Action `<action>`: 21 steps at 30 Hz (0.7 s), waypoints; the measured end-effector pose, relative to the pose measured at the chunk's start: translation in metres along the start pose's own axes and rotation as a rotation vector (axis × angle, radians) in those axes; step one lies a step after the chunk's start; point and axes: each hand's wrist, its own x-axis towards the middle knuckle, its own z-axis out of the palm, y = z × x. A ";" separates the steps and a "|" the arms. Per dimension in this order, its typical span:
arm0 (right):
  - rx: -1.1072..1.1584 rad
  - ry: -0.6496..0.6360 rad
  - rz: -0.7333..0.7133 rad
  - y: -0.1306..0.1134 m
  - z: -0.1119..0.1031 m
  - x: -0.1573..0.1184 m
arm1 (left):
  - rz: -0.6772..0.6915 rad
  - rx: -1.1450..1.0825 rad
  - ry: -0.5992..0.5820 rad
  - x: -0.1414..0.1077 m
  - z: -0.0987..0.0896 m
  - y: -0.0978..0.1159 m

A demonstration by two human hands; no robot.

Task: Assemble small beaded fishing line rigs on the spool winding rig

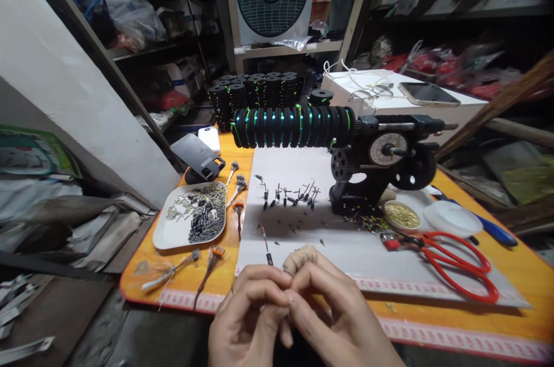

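Note:
My left hand (250,315) and my right hand (331,312) meet at the front edge of the table, fingertips pinched together. Something tiny and pale shows between them, too small to name. A tan wrap (298,258) covers a finger of my right hand. Just beyond my fingers lies a small black piece with an orange-tipped stem (268,250). Farther back on the grey board (277,168), several small black parts with thin stems (295,199) lie in a loose row. A black winding machine (381,150) carries a row of black discs (294,126) with green thread.
At left are a white tray (162,235) of small parts, wire bundles (210,266) and a phone on a stand (197,156). Red-handled scissors (461,266), a bowl of gold bits (401,216) and blue-handled pliers (493,231) lie right. Disc stacks (255,93) stand behind.

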 end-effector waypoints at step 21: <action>-0.395 0.008 -0.347 0.002 -0.012 0.004 | -0.051 -0.052 0.093 0.012 -0.009 0.004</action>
